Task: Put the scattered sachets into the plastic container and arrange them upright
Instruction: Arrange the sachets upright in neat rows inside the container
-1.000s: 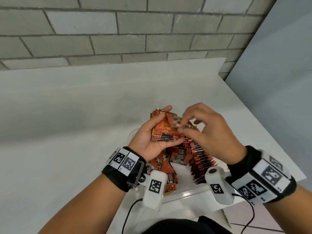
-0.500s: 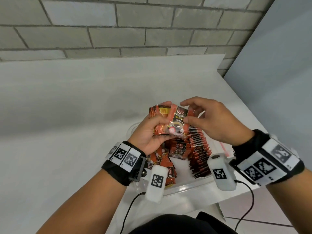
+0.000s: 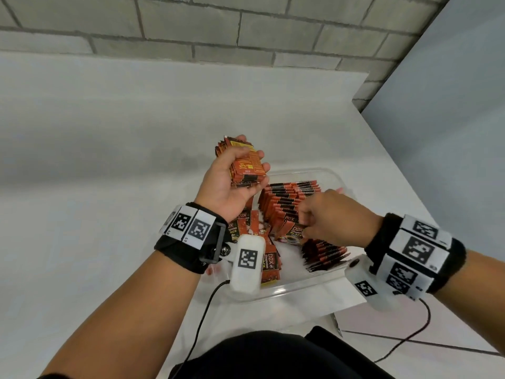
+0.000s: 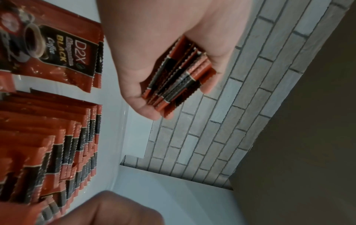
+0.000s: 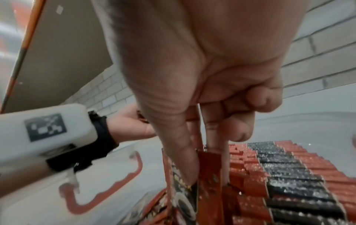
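Item: clear plastic container [image 3: 336,175], standing on the white surface [image 3: 109,160] at its near right corner; taken as the landmark for all entries below.

Contents, right half: row of sachets [image 3: 289,198] standing upright on edge, packed face to face, running from the far wall of the container toward the near wall. The same row shows in the left wrist view [image 4: 63,146] and the right wrist view [image 5: 285,175].

Contents, left half: loose sachets [image 3: 269,262] lying flat or leaning, printed faces up, near the container's near wall.

Left hand [image 3: 232,181]: raised above the container's far left corner, fingers and thumb curled round a stack of sachets [image 3: 246,162]; stack edges seen in the left wrist view [image 4: 179,76]. Compared with half a second ago, this hand and its stack have lifted slightly and sit alone, no longer met by the other hand.

Right hand [image 3: 328,214]: inside the container, at the near end of the upright row, thumb and fingers pinching one sachet [image 3: 292,231] by its top edge; pinch confirmed in the right wrist view [image 5: 208,166]. Half a second ago this hand was up at the stack, holding that single sachet; it has since come down into the container.

Background: grey brick wall [image 3: 246,26] beyond the surface.
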`<state>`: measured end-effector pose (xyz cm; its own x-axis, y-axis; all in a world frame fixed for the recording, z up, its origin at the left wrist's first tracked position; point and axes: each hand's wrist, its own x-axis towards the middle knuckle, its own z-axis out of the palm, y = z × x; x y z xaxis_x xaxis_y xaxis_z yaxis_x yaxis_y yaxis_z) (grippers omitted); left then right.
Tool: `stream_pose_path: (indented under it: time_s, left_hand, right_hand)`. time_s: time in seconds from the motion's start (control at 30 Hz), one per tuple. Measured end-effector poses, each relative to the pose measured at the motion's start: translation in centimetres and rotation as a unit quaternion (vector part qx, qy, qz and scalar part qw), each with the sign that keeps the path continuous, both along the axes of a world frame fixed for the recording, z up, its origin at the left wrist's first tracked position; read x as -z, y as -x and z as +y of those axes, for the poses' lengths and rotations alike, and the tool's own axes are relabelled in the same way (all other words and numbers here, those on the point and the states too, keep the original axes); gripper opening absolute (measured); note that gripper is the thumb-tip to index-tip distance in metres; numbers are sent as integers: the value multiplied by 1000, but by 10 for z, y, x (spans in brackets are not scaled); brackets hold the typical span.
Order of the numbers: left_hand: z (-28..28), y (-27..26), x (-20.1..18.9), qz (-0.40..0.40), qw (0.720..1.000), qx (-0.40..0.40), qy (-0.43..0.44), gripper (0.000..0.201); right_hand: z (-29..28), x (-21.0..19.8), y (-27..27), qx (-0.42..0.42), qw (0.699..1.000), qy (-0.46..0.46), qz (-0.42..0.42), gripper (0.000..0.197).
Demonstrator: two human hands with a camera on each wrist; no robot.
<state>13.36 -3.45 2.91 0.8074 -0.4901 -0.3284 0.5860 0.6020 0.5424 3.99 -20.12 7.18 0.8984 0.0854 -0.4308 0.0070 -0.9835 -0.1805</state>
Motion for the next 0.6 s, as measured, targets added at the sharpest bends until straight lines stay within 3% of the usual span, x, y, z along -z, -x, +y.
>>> stream_pose_path:
  time_s: [0.1, 0.33, 0.47, 0.6]
  left_hand:
    - [0, 0, 0, 0, 1000, 3, -2, 13]
    - [2, 0, -1, -1, 1000, 6, -6, 14]
    - [2, 0, 0, -4, 1000, 6, -5, 14]
    - [2, 0, 0, -7, 1000, 9, -7, 15]
  right_hand:
    - [5, 5, -4, -23, 997, 68, 8, 27]
    - [16, 9, -13, -77, 985, 154, 33, 9]
    - [17, 8, -16, -91, 980, 165, 58, 12]
    - [22, 11, -16, -118, 970, 203, 56, 30]
